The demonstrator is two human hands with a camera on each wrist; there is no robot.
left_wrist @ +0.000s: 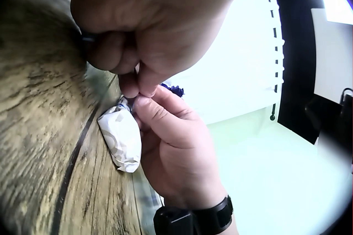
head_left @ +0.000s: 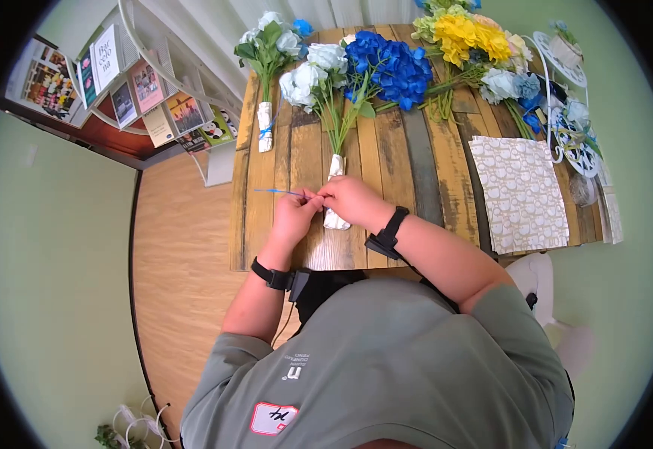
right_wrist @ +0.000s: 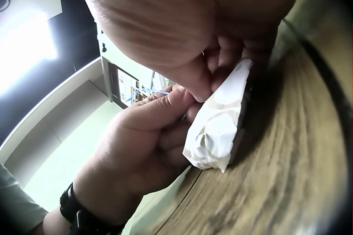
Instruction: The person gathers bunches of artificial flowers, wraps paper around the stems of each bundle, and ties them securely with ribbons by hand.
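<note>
The left fingers pinch a blue strip beside a white wrapped bundle

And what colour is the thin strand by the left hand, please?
The thin strand is bright blue, showing best in the head view.

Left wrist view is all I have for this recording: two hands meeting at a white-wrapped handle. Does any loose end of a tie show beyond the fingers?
Observer: Yes. In the head view, a thin blue tie extends out past the left side of the left hand.
Operator: What is at the handle's other end?
Observer: Green stems lead from the wrapped handle up to white roses.
Operator: Any similar bouquet nearby?
Observer: Yes, a second bouquet lies to its left, its white wrap bound in blue.
</note>
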